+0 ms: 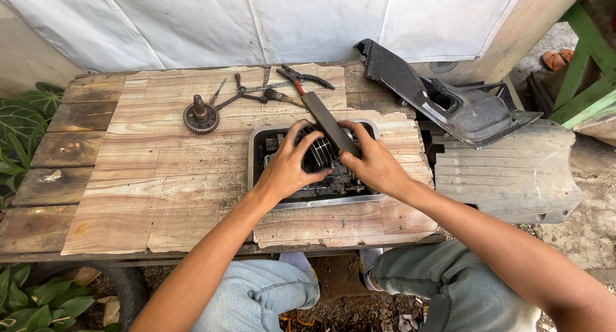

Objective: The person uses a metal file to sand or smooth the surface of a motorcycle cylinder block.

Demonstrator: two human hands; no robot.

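A greasy finned engine part (319, 156) sits in a shallow metal tray (256, 138) on a wooden workbench (160, 178). My left hand (289, 166) grips the left side of that part, fingers curled over its top. My right hand (372, 162) holds a long flat dark file (328, 121) that slants up and away across the part, with its red tip near the pliers.
Pliers with dark handles (307, 77), a few thin tools (247, 93) and a rusty gear on a shaft (200, 115) lie at the back of the bench. Black plastic body panels (449, 101) and a grey panel (513, 174) sit at the right. Leafy plants (22, 123) grow at the left.
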